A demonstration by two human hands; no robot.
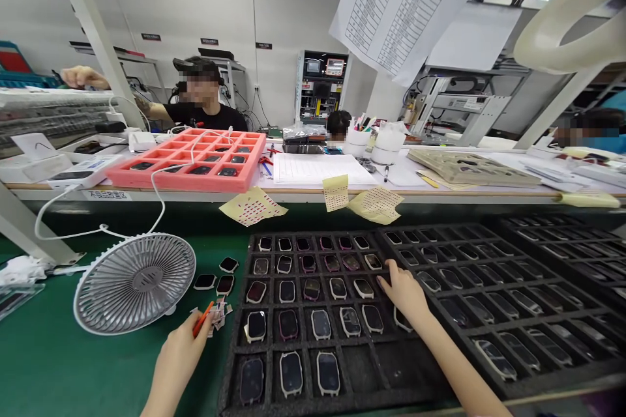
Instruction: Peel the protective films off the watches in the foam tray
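— Pieces in the tray?
— Rounded-rectangle, watch-shaped panels, with glossy dark faces and thin pale or purplish rims, one to a cell of a black foam tray, in neat rows; a few cells bare near the front.
— Left hand?
— Clamped on a slim orange tool, pinched between thumb and fingers, just beside a small heap of paper scraps.
— Right hand?
— Clamped on nothing visible; fingertips down on the tray among the panels, fingers close together.
— Off to the side?
— Three loose panels on a green mat, left of the tray, near a white desk fan.
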